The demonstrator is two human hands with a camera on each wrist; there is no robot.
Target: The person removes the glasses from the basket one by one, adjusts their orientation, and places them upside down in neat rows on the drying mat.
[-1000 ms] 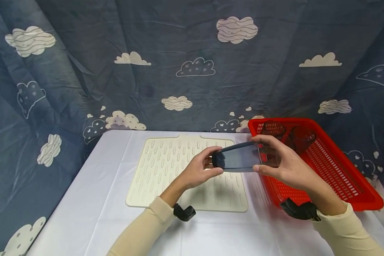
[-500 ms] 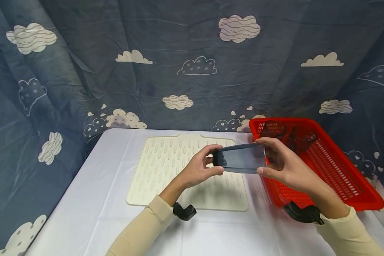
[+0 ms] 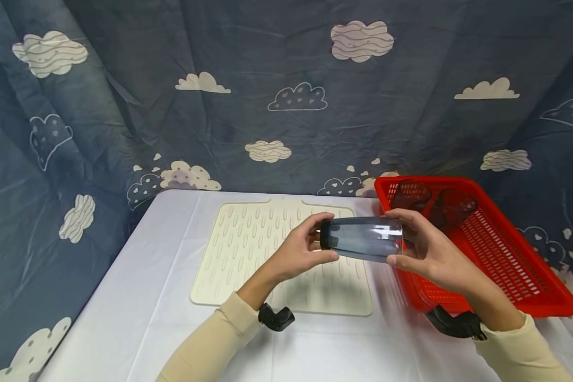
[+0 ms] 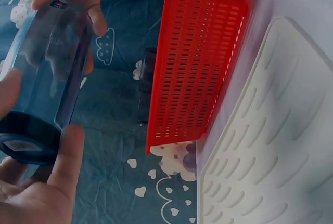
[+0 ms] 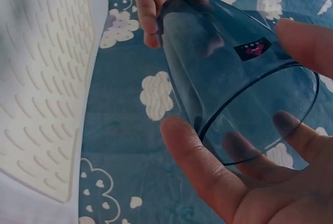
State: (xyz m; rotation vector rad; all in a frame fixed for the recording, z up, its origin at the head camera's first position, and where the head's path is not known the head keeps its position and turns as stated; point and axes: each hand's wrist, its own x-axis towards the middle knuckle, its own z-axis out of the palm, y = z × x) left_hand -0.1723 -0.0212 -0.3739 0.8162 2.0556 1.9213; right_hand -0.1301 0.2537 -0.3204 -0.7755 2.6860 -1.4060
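A blue-tinted drinking glass (image 3: pixel 363 239) lies sideways in the air above a cream ridged mat (image 3: pixel 248 254), held between both hands. My left hand (image 3: pixel 298 252) grips its thick dark base, thumb in front and fingers behind. At the rim end, my right hand (image 3: pixel 432 252) holds the glass with thumb and fingers spread around the mouth. A small dark label with a pink mark (image 5: pixel 253 50) shows on the side in the right wrist view. The left wrist view shows a pale sticker (image 4: pixel 22 146) on the base. Nothing is visible inside the glass.
A red perforated basket (image 3: pixel 511 249) stands on the right of the white-covered table (image 3: pixel 124 318). Tinted glasses (image 3: pixel 456 204) lie at its far end. A dark cloud-print curtain (image 3: pixel 219 127) hangs behind and along the sides.
The glass has turned in my hands, and a bright reflection now shows near its rim. My right hand has shifted slightly right and down along it; the left keeps its grip on the base.
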